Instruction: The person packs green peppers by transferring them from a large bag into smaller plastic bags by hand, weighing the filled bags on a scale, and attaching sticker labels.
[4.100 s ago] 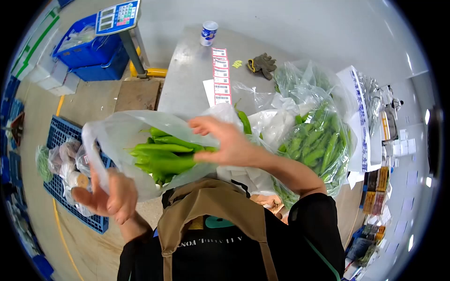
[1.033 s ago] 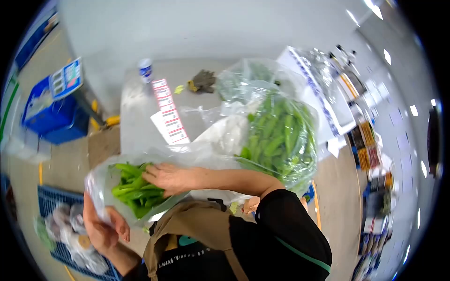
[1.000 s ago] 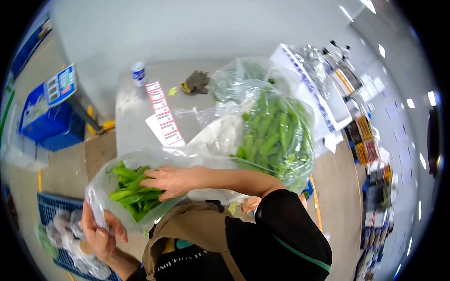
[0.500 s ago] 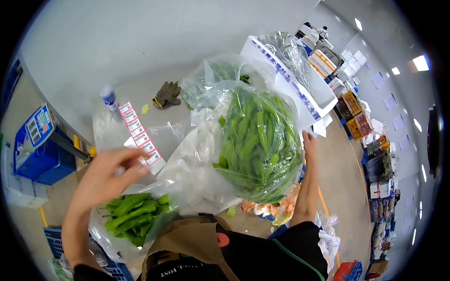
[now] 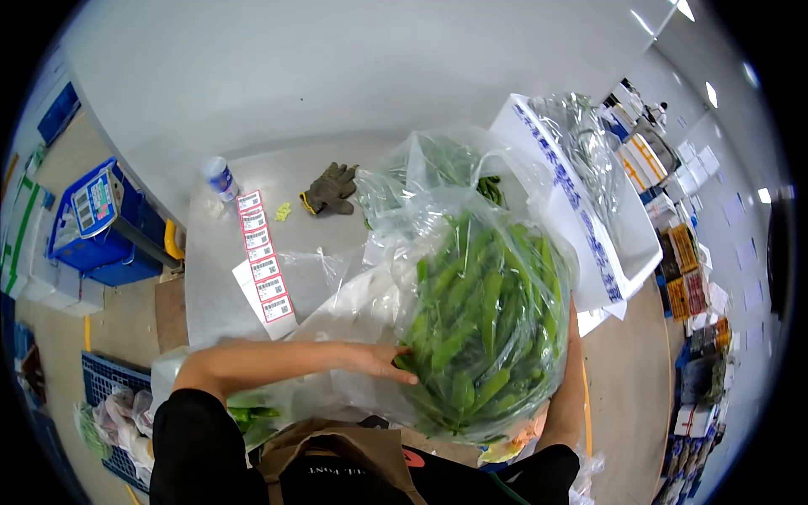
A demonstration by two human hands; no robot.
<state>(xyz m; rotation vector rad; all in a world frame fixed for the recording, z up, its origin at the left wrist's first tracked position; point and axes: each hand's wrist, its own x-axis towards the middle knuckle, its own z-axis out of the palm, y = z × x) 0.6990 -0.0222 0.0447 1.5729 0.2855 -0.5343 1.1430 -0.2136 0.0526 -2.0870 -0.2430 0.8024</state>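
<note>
A large clear bag of green peppers [image 5: 484, 320] stands on the metal table [image 5: 210, 295]. My left hand [image 5: 379, 362] reaches across from the left and touches the bag's left side, thumb and fingers apart. At the bag's right side is my right hand [image 5: 573, 324], its fingers hidden by plastic. A smaller bag with green peppers [image 5: 252, 414] lies partly under my left forearm. White crumpled plastic [image 5: 353, 307] spreads between the two bags. Behind the large bag sits another clear bag with green contents [image 5: 442, 160].
A strip of barcode labels [image 5: 265, 265], a dark glove [image 5: 332, 189] and a blue-white cup [image 5: 220, 178] are on the table. A white foam box [image 5: 581, 202] stands at the right. Left are a scale [image 5: 94, 204], blue bins [image 5: 126, 265] and a blue pallet [image 5: 97, 383].
My right hand has left the smaller bag's peppers and moved to the large bag's right side. My left hand has let go of the smaller bag and crossed to the large one. The view has shifted.
</note>
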